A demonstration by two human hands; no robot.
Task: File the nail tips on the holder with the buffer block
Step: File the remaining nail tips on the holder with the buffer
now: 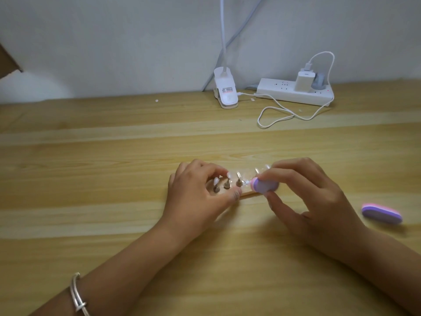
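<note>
Right fingers [282,173]: curled. The buffer block [265,185] is pinched between the fingertips on top and the thumb underneath.
Right hand [314,197]: held low over the table, just right of the holder's middle.
Buffer block: purple face with a pink layer, turned on its side. Its left end is brought up against a peg near the middle of the holder. Contact with a tip there is blurred, so it cannot be told.
Left fingers [214,171]: curled. The holder's left end is gripped, with the thumb laid on the near edge and the other fingers arched over the far side.
Left hand [198,190]: rested on the table at the left end of the holder.
Holder [248,193]: a clear strip with a row of small metal pegs, laid flat on the table between the two hands. Its right end is hidden behind the right fingers.
Nail tips [216,180]: two whitish tips are seen on the leftmost pegs, inside the left hand's arch. Tips further right are too small to make out.
Bracelet [78,295]: silver, worn on the left forearm.
Second block [381,213]: same purple and pink, lying flat on the table — well right of the right hand.
Table [91,179]: light wood.
Back edge: a white clip lamp base [225,92], with a power strip [293,92] to its right — a white charger [304,80] is plugged into the strip and its cable [284,112] is looped on the table.
</note>
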